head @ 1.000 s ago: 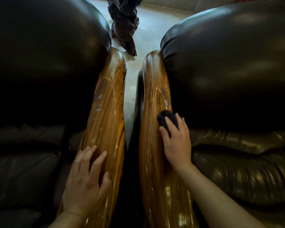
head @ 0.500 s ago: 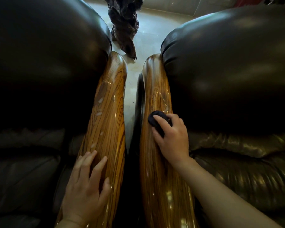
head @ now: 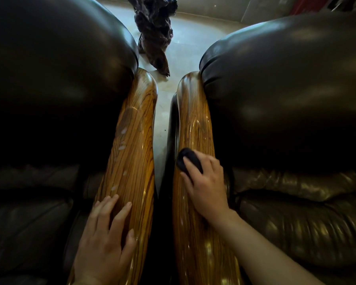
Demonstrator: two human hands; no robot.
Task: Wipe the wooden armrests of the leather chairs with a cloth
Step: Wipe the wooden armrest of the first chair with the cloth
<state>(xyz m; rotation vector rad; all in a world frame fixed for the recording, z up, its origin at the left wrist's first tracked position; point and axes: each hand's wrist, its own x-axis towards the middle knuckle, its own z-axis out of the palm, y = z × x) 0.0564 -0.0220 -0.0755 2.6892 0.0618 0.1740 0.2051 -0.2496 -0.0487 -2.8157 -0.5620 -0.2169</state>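
Two glossy striped wooden armrests run side by side between two dark leather chairs. My right hand presses a small dark cloth onto the right armrest, near its left edge at mid-length. My left hand lies flat with fingers spread on the near part of the left armrest, holding nothing. Several pale smudges dot the left armrest beyond my fingers. The right armrest shines wet-looking around the cloth.
The left leather chair and the right leather chair flank the armrests, with a narrow gap of pale floor between them. A gnarled dark wooden piece stands on the floor beyond the gap.
My right hand slid the cloth leftward across the right armrest, from its right side to its left edge. My left hand stayed in place.
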